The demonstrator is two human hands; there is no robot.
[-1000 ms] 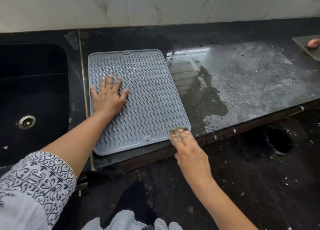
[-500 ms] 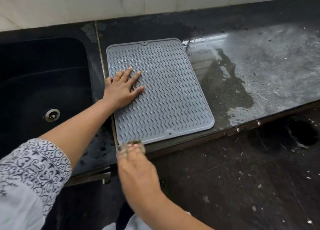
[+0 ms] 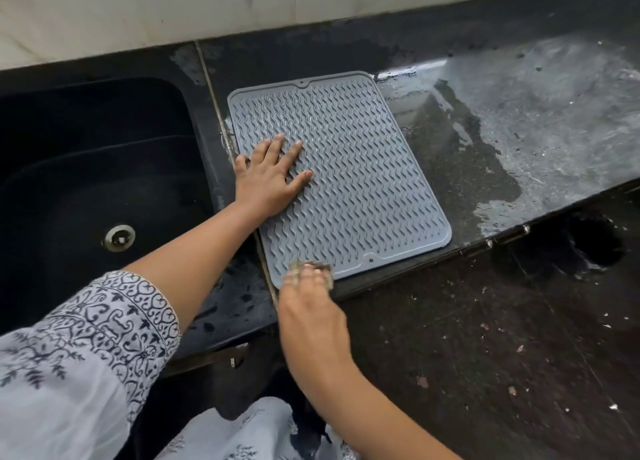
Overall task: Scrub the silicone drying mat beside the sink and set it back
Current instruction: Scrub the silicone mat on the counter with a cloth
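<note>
Left hand point(image 3: 268, 179) flat on mat point(image 3: 346, 168); right hand point(image 3: 311, 317) apparently pressing scrubber point(image 3: 309, 268).

No legible text, labels, brands or nos. anywhere. Mat point(image 3: 346, 168) has only a wavy raised pattern, no lettering. Sleeve point(image 3: 104, 324) print is ornamental scrollwork, not writing.

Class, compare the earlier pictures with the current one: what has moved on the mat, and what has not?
The right hand with its scrub pad slid along the mat's near edge from the right corner to the left corner. The left hand stays flat on the mat, which lies unmoved beside the sink.
</note>
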